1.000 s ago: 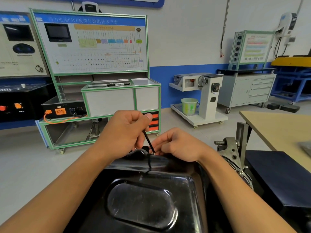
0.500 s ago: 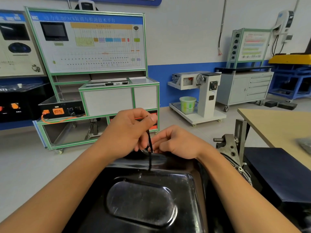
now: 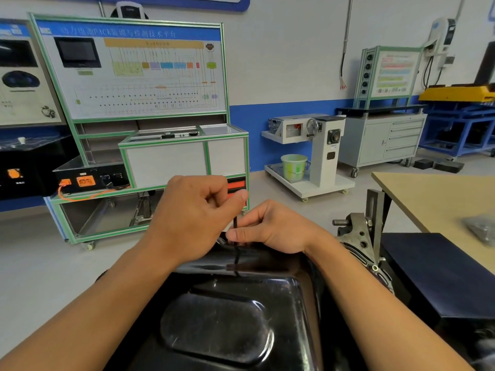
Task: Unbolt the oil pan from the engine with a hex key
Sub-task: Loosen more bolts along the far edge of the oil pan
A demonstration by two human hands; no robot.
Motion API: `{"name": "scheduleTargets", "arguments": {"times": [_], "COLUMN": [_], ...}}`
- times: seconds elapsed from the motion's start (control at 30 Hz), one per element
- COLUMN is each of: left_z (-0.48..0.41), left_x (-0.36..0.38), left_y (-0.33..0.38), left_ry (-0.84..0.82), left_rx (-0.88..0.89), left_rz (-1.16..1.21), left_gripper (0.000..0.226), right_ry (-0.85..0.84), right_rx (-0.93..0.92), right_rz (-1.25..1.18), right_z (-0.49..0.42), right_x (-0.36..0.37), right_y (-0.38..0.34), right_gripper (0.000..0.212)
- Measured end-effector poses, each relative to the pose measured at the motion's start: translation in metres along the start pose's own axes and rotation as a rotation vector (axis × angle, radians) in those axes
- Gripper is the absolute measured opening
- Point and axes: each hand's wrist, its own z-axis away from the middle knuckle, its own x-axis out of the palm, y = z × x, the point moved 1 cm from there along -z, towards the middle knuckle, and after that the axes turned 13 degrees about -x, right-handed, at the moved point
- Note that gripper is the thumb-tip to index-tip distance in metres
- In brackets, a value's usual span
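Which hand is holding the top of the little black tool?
The left hand, curled round the top of the hex key. The right hand pinches it lower, near the rim of the oil pan.

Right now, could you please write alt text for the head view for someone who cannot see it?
Two hands hold an upright black hex key at the far rim of a black oil pan: the left hand grips its top, the right hand pinches the shaft above the rim. Beyond are a green-framed training panel and, at right, a wooden table.

Bucket (image 3: 293,166) behind oil pan (image 3: 227,317); table (image 3: 439,194) right
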Motion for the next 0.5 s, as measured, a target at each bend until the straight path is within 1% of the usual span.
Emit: {"name": "scheduleTargets", "arguments": {"times": [0.07,0.1,0.17,0.23,0.3,0.33,0.37,0.43,0.5], "left_z": [0.001,0.000,-0.004,-0.007,-0.007,-0.007,-0.007,-0.009,-0.010], "left_x": [0.002,0.003,0.002,-0.001,-0.005,-0.006,-0.007,-0.008,-0.009], "left_y": [0.002,0.002,0.000,-0.001,-0.002,-0.002,-0.003,-0.006,-0.007], "left_ry": [0.030,0.002,-0.118,-0.269,-0.403,-0.442,-0.465,-0.481,-0.499], "left_rx": [0.003,-0.046,-0.241,-0.466,-0.609,-0.644,-0.665,-0.676,-0.651], "left_rz": [-0.055,-0.033,0.105,0.309,0.494,0.565,0.613,0.636,0.602], "left_gripper": [0.051,0.052,0.050,0.044,0.026,0.015,0.009,0.012,0.017], "right_ry": [-0.006,-0.013,-0.022,-0.018,-0.010,-0.011,-0.013,-0.007,-0.002], "right_rx": [0.005,0.006,0.008,0.011,0.008,0.003,-0.001,-0.014,-0.010], "right_rz": [0.002,0.005,0.003,-0.010,-0.023,-0.027,-0.030,-0.034,-0.030], "right_z": [0.000,0.000,-0.001,-0.002,-0.002,-0.002,-0.002,-0.002,-0.002], "right_x": [0.000,0.000,-0.001,-0.002,-0.002,-0.001,-0.001,0.000,0.000], "right_y": [0.000,0.000,0.001,0.003,0.004,0.005,0.004,0.005,0.004], "right_gripper": [0.024,0.024,0.017,0.015,0.018,0.020,0.022,0.025,0.026]}}
